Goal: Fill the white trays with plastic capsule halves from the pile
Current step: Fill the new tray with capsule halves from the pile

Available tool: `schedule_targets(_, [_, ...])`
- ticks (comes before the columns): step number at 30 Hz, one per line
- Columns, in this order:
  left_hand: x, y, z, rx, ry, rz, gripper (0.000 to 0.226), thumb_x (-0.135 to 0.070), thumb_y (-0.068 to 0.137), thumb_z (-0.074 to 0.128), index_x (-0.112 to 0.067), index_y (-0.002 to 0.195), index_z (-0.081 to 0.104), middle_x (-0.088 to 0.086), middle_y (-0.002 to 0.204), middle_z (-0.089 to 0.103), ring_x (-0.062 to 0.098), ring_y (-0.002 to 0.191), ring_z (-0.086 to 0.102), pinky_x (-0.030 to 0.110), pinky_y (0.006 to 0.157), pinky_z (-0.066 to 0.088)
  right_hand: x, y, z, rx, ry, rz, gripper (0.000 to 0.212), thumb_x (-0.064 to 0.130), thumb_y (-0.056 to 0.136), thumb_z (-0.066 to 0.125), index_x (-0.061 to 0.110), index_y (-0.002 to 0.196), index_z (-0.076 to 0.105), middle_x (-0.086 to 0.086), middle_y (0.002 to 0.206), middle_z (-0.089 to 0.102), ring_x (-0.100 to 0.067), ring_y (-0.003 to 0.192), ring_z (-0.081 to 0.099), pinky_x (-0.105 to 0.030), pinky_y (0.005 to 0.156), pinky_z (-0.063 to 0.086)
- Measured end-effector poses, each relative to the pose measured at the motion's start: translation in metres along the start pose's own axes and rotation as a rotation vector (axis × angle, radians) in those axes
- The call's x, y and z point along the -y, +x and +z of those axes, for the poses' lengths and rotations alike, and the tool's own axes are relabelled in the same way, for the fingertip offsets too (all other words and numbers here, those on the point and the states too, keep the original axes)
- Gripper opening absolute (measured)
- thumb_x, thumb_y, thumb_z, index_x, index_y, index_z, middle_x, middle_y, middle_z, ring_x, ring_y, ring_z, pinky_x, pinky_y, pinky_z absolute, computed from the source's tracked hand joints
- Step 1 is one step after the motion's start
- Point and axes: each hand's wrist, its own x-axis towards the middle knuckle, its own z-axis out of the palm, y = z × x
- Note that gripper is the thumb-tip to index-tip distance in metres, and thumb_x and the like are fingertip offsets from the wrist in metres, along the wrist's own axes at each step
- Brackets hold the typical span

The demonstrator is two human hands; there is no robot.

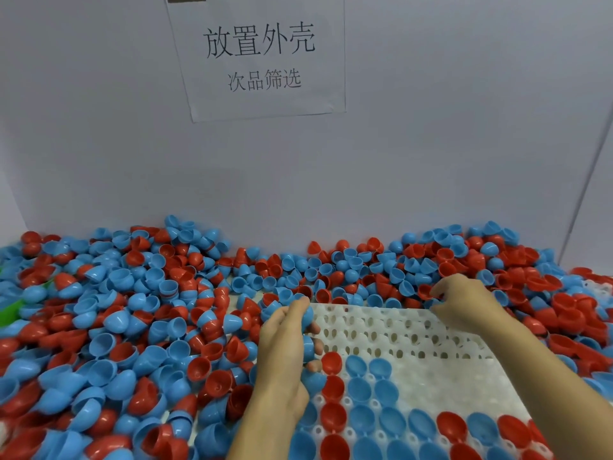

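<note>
A white tray (pixel 428 336) with rows of round sockets lies in front of me; its near rows hold red and blue capsule halves (pixel 391 423), its far rows are bare. A big pile of red and blue capsule halves (pixel 139 313) surrounds it on the left, back and right. My left hand (pixel 285 353) is at the tray's left edge, its fingers curled round several blue halves. My right hand (pixel 464 303) reaches over the tray's far right corner into the pile, fingers curled and pinching at blue and red halves there.
A grey wall (pixel 431 144) rises right behind the pile, with a paper sign (pixel 262 58) stuck on it. Something green (pixel 10 310) shows under the pile at the far left. Another white tray part (pixel 597 290) peeks out at the right edge.
</note>
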Motion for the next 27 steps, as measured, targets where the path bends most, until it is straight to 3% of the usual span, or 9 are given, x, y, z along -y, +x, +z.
schedule_targets(5, [-0.002,-0.001,0.000,-0.018,0.003,0.006,0.021,-0.032,0.095,0.065,-0.012,0.088,0.062,0.001,0.064,0.057,0.012,0.049,0.048,0.020,0.037,0.032,-0.006,0.012,0.011,-0.084,0.009,-0.030,0.018,0.010,0.089,0.069,0.014,0.106,0.073,-0.005,0.107,0.072,-0.016,0.083,0.065,-0.039,0.081,0.061])
schedule_targets(9, [-0.002,-0.001,0.001,-0.027,0.004,0.004,0.021,-0.031,0.094,0.066,-0.012,0.087,0.062,0.002,0.067,0.058,0.011,0.049,0.048,0.020,0.037,0.032,-0.013,0.013,0.006,-0.249,0.172,0.006,0.031,0.005,0.092,0.059,0.013,0.121,0.067,-0.011,0.113,0.070,-0.021,0.078,0.064,-0.039,0.069,0.059])
schedule_targets(11, [-0.002,-0.001,0.001,-0.034,0.016,0.013,0.022,-0.031,0.093,0.067,-0.012,0.086,0.060,0.002,0.068,0.058,0.011,0.049,0.048,0.021,0.038,0.032,-0.007,0.006,-0.009,-0.511,0.457,0.054,0.028,0.008,0.094,0.056,0.013,0.120,0.067,-0.010,0.103,0.072,-0.019,0.065,0.059,-0.027,0.059,0.050])
schedule_targets(14, [-0.002,-0.001,0.001,-0.046,0.029,0.013,0.022,-0.031,0.093,0.067,-0.012,0.086,0.060,0.001,0.066,0.058,0.012,0.050,0.049,0.021,0.039,0.033,0.028,-0.017,-0.036,-0.899,1.125,0.109,0.017,0.017,0.098,0.056,0.020,0.112,0.064,0.006,0.104,0.066,-0.020,0.094,0.069,-0.024,0.073,0.054])
schedule_targets(16, [-0.002,-0.001,0.001,-0.048,0.040,0.010,0.022,-0.031,0.093,0.067,-0.012,0.085,0.060,0.000,0.065,0.058,0.012,0.050,0.049,0.021,0.039,0.033,0.068,-0.039,-0.052,-0.755,1.416,-0.107,0.018,0.018,0.096,0.064,0.023,0.113,0.060,0.007,0.105,0.067,-0.015,0.096,0.072,-0.023,0.075,0.059])
schedule_targets(17, [-0.002,-0.001,0.002,-0.045,0.048,0.005,0.023,-0.032,0.093,0.067,-0.012,0.084,0.059,0.000,0.065,0.058,0.012,0.050,0.049,0.021,0.039,0.033,0.088,-0.051,-0.058,-0.498,1.441,-0.290,0.029,0.017,0.092,0.068,0.026,0.118,0.060,0.005,0.110,0.069,-0.014,0.096,0.073,-0.024,0.072,0.060])
schedule_targets(21, [-0.002,-0.003,0.002,-0.041,0.061,-0.006,0.028,-0.037,0.094,0.067,-0.009,0.091,0.062,0.003,0.068,0.058,0.014,0.050,0.050,0.022,0.040,0.034,0.124,-0.078,-0.064,0.575,0.742,-0.761,0.064,0.019,0.090,0.070,0.054,0.137,0.046,0.021,0.131,0.062,-0.006,0.110,0.067,-0.024,0.080,0.059])
schedule_targets(23, [-0.002,-0.002,0.001,-0.045,0.079,-0.005,0.032,-0.039,0.095,0.066,-0.007,0.098,0.065,0.005,0.071,0.058,0.015,0.053,0.051,0.023,0.042,0.035,0.118,-0.082,-0.061,0.667,0.530,-0.782,0.046,0.025,0.094,0.066,0.053,0.130,0.054,0.024,0.120,0.068,-0.002,0.106,0.068,-0.024,0.084,0.059])
schedule_targets(27, [0.000,-0.001,0.000,-0.017,0.131,-0.007,0.031,-0.042,0.091,0.069,-0.012,0.088,0.064,0.004,0.080,0.060,0.017,0.064,0.051,0.024,0.048,0.036,0.091,-0.082,-0.052,0.336,0.504,-0.635,0.021,0.030,0.095,0.062,0.046,0.108,0.065,0.024,0.095,0.073,0.001,0.086,0.071,-0.028,0.083,0.060])
